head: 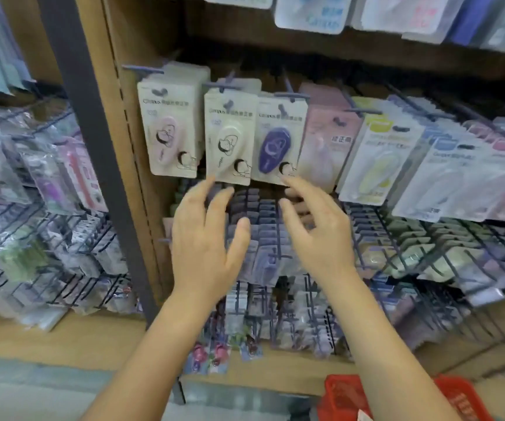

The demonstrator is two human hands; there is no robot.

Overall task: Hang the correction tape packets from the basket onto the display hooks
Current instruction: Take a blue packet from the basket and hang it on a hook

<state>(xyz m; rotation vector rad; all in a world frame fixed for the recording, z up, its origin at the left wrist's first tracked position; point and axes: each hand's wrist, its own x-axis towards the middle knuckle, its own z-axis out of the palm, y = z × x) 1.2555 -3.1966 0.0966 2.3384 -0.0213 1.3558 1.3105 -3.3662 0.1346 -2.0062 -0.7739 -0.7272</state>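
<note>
A: Nearest the lens, the red plastic mesh basket (344, 399) is sitting low, below and behind the right forearm; one packet corner is showing inside it, the rest is cut off.

B: Hands?

A: Left hand (205, 238) is spreading its fingers, holding nothing. Right hand (315, 226) is hanging loosely curled, also holding nothing. Both are hovering just under the cream card packet with the white correction tape (230, 138), its long axis hanging vertical from the grey metal display hook (224, 85) above the fingertips.

B: Which is nearer?

A: Left fingertips are nearly touching its lower edge; the right is sitting under the purple correction tape packet (277, 141) beside it.

B: Judgement?

A: The next packet is lying down and back, right hand closer. Packets are crowding the hooks edge to edge; open room is lying only toward the person.
</note>
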